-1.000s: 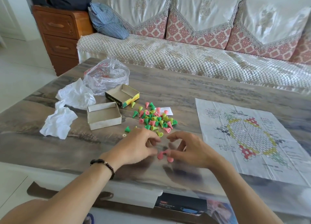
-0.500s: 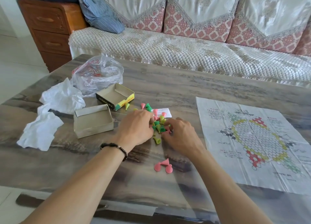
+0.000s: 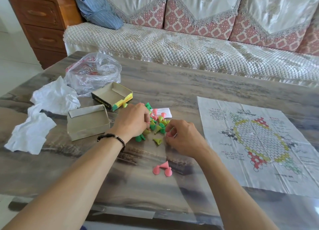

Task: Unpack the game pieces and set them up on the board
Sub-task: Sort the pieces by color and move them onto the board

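Head view. Pile [image 3: 158, 124]: green, yellow and pink cones, loose on the tabletop [image 3: 172, 84], left of the board [image 3: 259, 140].

Left hand [image 3: 133, 121]: fingers curled into the pile's left edge; whether it gripped a cone could not be told.

Right hand [image 3: 183, 138]: fingertips pinched on a pink cone at the pile's right edge.

Pink trio [image 3: 163, 168]: three cones set apart, nearer the tabletop's front edge.

Board: thin creased paper sheet, no pieces on it.

Boxes [image 3: 88, 122]: two open halves, left of the pile.

Risks, judged: cones could roll off the glossy tabletop if nudged; crowded fingers might scatter the pile; the light sheet could shift or buckle, toppling pieces placed later.
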